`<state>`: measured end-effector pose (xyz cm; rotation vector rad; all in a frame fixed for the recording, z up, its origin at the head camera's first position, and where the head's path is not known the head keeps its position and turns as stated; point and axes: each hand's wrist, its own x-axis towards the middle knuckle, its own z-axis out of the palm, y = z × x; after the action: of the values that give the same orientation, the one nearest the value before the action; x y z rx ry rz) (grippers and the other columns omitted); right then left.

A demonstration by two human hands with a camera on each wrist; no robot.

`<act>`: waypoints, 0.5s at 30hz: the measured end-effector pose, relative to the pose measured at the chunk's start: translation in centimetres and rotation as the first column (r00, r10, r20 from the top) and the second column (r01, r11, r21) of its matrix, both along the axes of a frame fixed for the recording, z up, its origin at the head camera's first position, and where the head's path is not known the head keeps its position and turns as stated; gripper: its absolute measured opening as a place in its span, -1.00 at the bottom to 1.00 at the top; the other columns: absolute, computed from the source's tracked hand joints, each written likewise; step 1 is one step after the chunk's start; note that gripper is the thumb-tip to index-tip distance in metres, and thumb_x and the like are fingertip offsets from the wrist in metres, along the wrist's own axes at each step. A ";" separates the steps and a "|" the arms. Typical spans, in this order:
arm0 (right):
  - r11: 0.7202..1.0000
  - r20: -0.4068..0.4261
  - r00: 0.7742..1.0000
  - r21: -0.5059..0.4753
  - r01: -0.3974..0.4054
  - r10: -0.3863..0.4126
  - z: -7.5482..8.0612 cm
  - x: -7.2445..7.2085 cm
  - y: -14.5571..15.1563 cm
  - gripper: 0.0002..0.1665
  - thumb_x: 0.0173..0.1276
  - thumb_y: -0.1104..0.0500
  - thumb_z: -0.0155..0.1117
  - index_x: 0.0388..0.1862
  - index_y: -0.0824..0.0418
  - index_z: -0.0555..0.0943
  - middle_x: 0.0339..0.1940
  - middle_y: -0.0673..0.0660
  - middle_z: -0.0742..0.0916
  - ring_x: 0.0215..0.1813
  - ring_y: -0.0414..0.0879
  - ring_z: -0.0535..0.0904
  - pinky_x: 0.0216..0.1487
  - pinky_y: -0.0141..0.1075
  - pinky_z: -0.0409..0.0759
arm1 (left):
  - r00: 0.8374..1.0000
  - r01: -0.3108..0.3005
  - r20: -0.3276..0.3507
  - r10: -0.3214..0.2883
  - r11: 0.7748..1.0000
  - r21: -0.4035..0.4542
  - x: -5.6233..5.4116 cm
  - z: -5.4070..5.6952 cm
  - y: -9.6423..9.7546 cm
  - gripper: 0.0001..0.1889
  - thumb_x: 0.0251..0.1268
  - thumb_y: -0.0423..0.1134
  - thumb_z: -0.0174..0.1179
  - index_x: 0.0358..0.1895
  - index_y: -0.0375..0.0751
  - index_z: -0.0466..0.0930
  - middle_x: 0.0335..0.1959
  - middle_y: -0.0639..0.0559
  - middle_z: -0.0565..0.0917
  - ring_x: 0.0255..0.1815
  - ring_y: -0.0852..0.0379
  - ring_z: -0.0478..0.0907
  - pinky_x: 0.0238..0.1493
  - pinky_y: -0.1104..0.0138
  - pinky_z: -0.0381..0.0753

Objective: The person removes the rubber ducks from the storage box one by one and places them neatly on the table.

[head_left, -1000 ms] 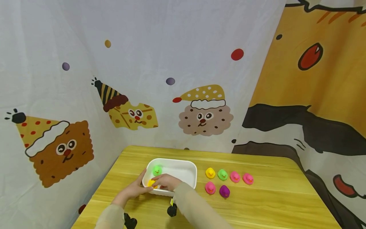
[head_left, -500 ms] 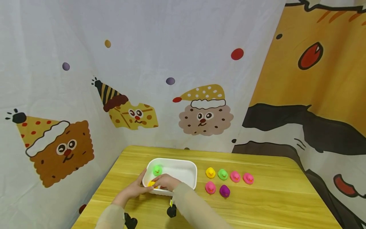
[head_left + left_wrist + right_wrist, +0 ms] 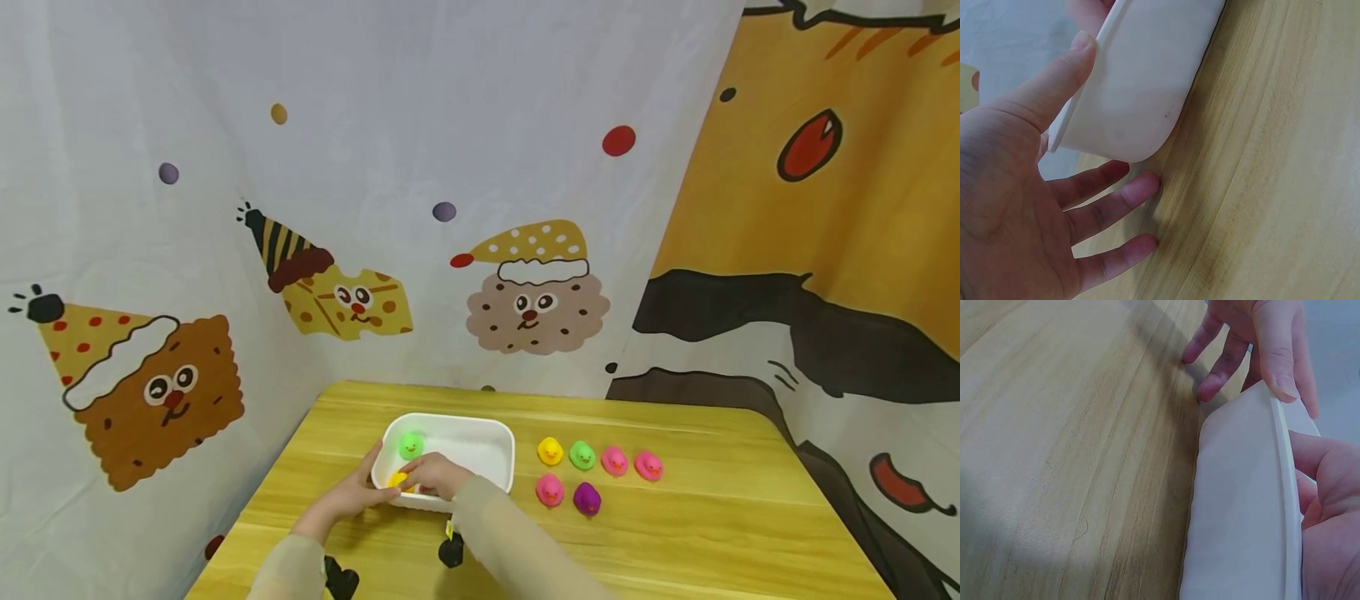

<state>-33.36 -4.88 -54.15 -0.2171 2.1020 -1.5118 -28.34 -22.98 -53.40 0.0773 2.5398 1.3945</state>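
Note:
A white rectangular tray (image 3: 480, 450) stands on the table in the head view. In it sit a green rubber duck (image 3: 410, 446) and, near its front left corner, a yellow rubber duck (image 3: 397, 479). My left hand (image 3: 356, 492) spans that corner; in the left wrist view its thumb rests on the rim and the other fingers spread along the outer wall. My right hand (image 3: 438, 475) reaches over the front rim, curled fingers at the yellow duck. The right hand partly covers this duck, and in the right wrist view the tray wall hides the fingertips.
To the right of the tray lie several ducks: a yellow duck (image 3: 551, 451), a green duck (image 3: 582, 455), a purple duck (image 3: 587, 498) and 3 pink ducks, including one pink duck (image 3: 648, 466) farthest right. A printed cloth (image 3: 390, 183) hangs behind the wooden table (image 3: 675, 533).
The head view has shifted very slightly. Both hands stay at the tray, with only a slight stir of the right fingers by the yellow duck.

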 end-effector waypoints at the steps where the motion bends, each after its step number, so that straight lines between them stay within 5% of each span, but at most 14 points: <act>1: 1.000 0.009 1.000 -0.005 0.006 -0.006 0.1 -0.1 0.1 -0.69 0.20 0.34 0.36 -0.04 0.29 0.70 -0.22 -0.01 0.70 -0.35 -0.13 0.46 -0.23 -0.31 0.54 | 1.000 0.001 -0.001 -0.001 1.000 0.003 -0.1 0.0 0.0 0.12 0.15 -0.07 0.40 0.56 -0.22 -0.27 0.45 -0.53 0.01 0.30 -0.43 0.23 0.17 -0.18 0.35; 8: 0.997 0.010 0.999 0.058 0.044 -0.045 0.4 -0.6 0.8 -0.69 0.21 0.25 0.40 -0.04 0.13 0.72 -0.31 -0.08 0.67 -0.59 -0.17 0.26 -0.53 -0.42 0.29 | 1.000 -0.006 0.006 0.006 1.000 0.009 -0.1 0.0 0.0 0.12 0.14 -0.07 0.41 0.56 -0.23 -0.26 0.45 -0.54 0.01 0.32 -0.43 0.21 0.19 -0.21 0.30; 15: 0.998 0.010 1.000 0.059 0.026 -0.027 0.8 -1.4 2.2 -0.69 0.23 0.18 0.41 -0.03 0.07 0.70 -0.38 -0.07 0.63 -0.51 -0.14 0.33 -0.50 -0.35 0.28 | 1.000 0.009 -0.008 -0.009 1.000 -0.001 0.0 0.4 0.1 0.11 0.15 -0.10 0.41 0.55 -0.28 -0.25 0.43 -0.56 0.02 0.30 -0.42 0.23 0.22 -0.21 0.28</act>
<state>-34.77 -2.69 -53.31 -0.1594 2.1454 -1.4607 -28.29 -22.92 -53.03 0.0944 2.5431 1.3925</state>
